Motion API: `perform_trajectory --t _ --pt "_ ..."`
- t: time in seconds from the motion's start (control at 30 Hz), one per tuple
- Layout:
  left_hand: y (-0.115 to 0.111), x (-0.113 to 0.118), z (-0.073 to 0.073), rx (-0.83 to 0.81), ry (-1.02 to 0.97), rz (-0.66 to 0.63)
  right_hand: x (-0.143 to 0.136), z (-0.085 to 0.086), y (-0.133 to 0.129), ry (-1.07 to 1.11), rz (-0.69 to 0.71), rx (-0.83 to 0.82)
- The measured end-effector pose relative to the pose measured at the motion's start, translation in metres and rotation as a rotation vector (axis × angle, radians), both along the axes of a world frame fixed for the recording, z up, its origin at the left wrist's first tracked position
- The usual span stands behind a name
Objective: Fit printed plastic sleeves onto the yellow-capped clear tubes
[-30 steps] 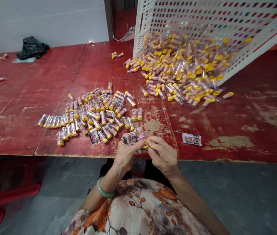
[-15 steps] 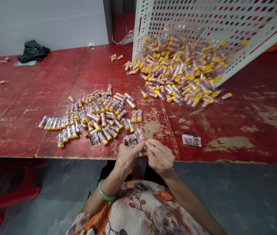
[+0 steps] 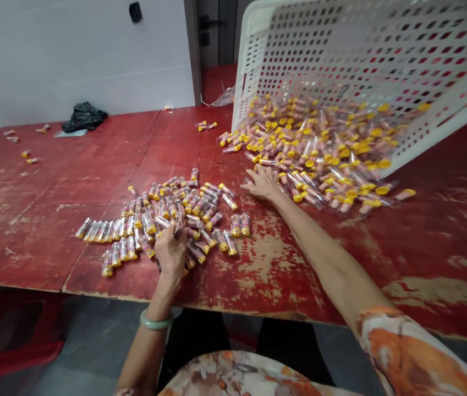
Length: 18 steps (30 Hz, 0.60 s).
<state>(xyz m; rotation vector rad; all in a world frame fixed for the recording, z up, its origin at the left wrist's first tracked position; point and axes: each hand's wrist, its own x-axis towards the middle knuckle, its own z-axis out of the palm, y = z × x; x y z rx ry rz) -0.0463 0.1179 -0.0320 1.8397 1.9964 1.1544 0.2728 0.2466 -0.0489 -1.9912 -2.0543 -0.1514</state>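
Note:
My left hand [image 3: 171, 253] is closed at the fingertips over the near pile of labelled clear tubes [image 3: 196, 203] with yellow caps. A small pink-and-dark tube [image 3: 179, 226] shows at its fingertips, partly covered by them. My right hand [image 3: 263, 184] reaches forward with fingers spread, at the near left edge of the heap of yellow-capped clear tubes [image 3: 307, 132] spilling from a tipped white basket [image 3: 247, 60]. Its fingertips are partly lost among the tubes, and nothing shows in its grasp. Two labelled tubes [image 3: 240, 225] stand side by side between the hands.
The worn red table [image 3: 105, 148] has its front edge close to my body. A black plastic bag [image 3: 84, 116] and several stray tubes [image 3: 31, 157] lie at the back left. Below the table on the left is a red stool [image 3: 14, 352].
My hands were together at the table edge, working on a tube and printed packets. Now they are apart: left over the near pile, right stretched forward to the heap. The view has tilted up.

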Motion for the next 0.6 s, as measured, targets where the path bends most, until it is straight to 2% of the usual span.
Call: perform_trajectory --t 0.03,0.1,0.23,0.33,0.4,0.47,0.5,0.53,0.6 --pt "0.005 -0.001 -0.002 0.014 0.068 0.027 0.0 -0.006 0.01 -0.021 0.006 -0.027" --pt "0.013 -0.002 -0.004 0.018 0.15 0.068 -0.001 -0.018 0.01 -0.032 0.058 -0.028" --pt "0.021 -0.003 -0.007 0.002 0.196 0.163 0.008 -0.036 -0.038 -0.066 0.203 -0.031" --pt "0.02 -0.004 -0.001 0.039 0.045 0.147 0.023 -0.046 -0.068 -0.115 0.322 0.046" --pt "0.014 -0.004 0.008 0.133 -0.198 0.14 0.031 -0.05 -0.074 -0.099 0.359 0.128" --pt "0.003 -0.002 0.021 0.215 -0.571 0.177 0.035 -0.048 -0.074 -0.024 0.371 0.185" --pt "-0.005 0.0 0.027 0.192 -0.791 0.186 0.035 -0.045 -0.074 0.032 0.375 0.209" --pt "-0.013 0.003 0.032 0.106 -1.013 0.171 0.032 -0.039 -0.076 0.103 0.371 0.238" --pt "-0.03 0.01 0.039 -0.206 -1.378 0.069 0.021 -0.022 -0.089 0.333 0.316 0.306"
